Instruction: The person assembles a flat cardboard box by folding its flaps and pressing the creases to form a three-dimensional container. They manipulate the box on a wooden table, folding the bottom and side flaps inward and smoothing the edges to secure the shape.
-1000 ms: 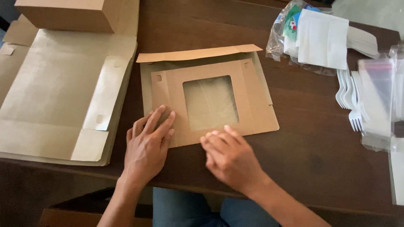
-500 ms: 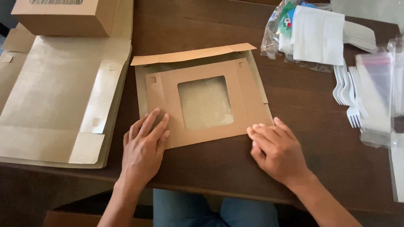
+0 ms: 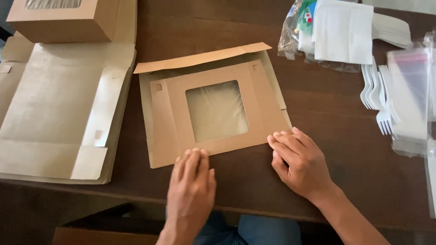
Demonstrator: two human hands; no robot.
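Brown flat windowed box blank (image 3: 213, 109) lies on the bench (image 3: 345, 163); left hand (image 3: 191, 190) and right hand (image 3: 299, 161), open and flat, gripping nothing, press its near edge to steady it.

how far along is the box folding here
Early. One brown windowed cardboard box already stands assembled at the table's far left. In hand is a flat brown cardboard blank with a clear window: the left hand and right hand press on its near edge, and only the far flap is slightly lifted. No walls are up yet. A stack of flat cardboard blanks lies unfolded on the left.
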